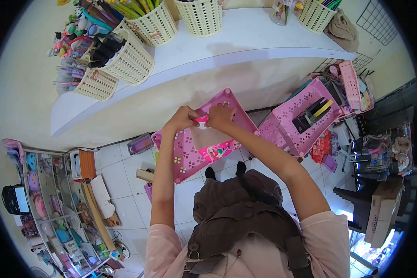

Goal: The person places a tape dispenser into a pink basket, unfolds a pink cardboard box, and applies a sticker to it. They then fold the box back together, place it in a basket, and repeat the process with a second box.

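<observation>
A pink printed cardboard box [217, 150] with a pale inside sits on a pink plastic rack shelf [186, 162] that has flower-shaped holes. At the box's far left corner, my left hand [183, 118] is closed, with fingers pinching the pink edge. My right hand [221, 116] is just to its right, fingers bent down over the far edge of the same box. The fingertips of both hands are partly hidden. The near side of the box, with a printed figure, faces me.
Above, a white wall shelf [250, 37] carries cream baskets [201, 18] of pens. To the right, a pink basket [282, 116] holds a black and yellow item [317, 114]. A glass display case [62, 208] stands left, and a brown carton [384, 211] is at far right.
</observation>
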A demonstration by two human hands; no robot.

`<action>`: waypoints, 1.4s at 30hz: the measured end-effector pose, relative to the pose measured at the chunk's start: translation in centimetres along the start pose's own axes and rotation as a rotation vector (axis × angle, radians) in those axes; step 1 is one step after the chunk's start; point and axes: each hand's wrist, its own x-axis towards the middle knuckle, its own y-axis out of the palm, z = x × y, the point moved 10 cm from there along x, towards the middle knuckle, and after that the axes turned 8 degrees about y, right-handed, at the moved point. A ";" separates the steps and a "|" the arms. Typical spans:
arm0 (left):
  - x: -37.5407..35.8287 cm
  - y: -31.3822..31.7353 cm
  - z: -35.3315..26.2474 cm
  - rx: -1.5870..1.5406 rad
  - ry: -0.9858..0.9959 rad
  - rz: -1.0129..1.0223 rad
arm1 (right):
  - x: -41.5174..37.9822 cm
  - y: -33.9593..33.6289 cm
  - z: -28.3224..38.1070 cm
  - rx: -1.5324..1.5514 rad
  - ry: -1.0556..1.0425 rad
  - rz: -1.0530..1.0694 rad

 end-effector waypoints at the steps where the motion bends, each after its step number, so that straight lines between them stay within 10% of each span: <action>1: 0.0 0.0 -0.2 0.000 0.009 0.002 | -0.1 0.0 0.0 -0.010 0.000 0.001; 29: -0.8 0.2 -1.1 0.063 -0.034 -0.070 | -0.3 -3.2 -1.5 -0.465 0.056 -0.071; 42: -2.3 -0.8 -3.7 0.751 -0.124 -0.228 | -11.8 -14.9 -14.5 0.794 -0.183 -0.660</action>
